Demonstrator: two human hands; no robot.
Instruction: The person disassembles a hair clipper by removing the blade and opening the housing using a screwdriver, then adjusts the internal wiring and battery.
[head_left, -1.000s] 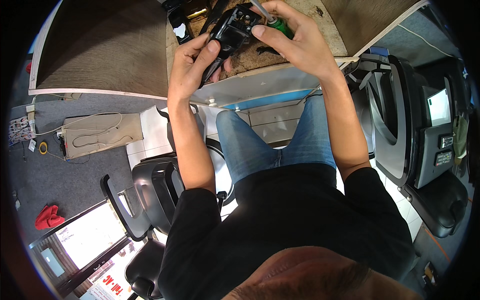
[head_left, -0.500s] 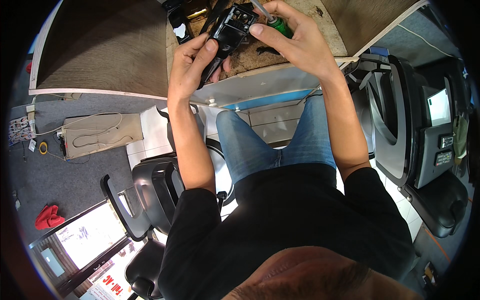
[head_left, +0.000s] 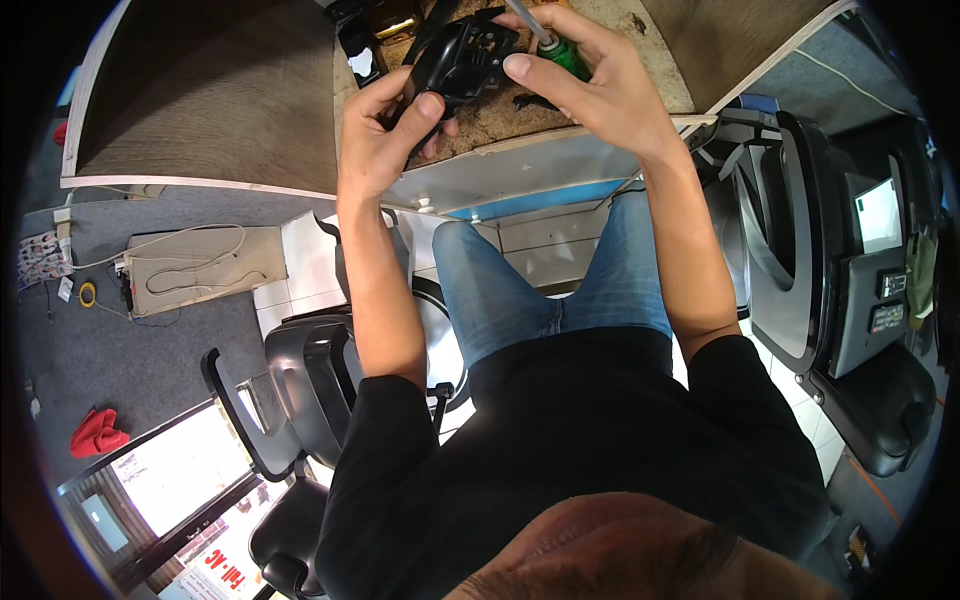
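My left hand is wrapped round a black hair clipper, its thumb pressed along the near side. The clipper's far end has its inner parts and screw holes exposed. In my right hand sits a screwdriver with a green handle, its shaft pointing up and away from the clipper. The tip of the shaft runs out of the picture at the top. My right thumb reaches across to the edge of the clipper's exposed end. Both hands are above a worn brown worktop.
Dark items and a gold-coloured object lie behind the clipper. A small black piece rests beneath my right hand. Wooden panels flank the worktop. Black padded chairs stand at both sides. A red cloth lies at the lower left.
My left hand has turned the clipper, so its exposed end now faces more to the right and its side shows more. The right hand and screwdriver have barely moved.
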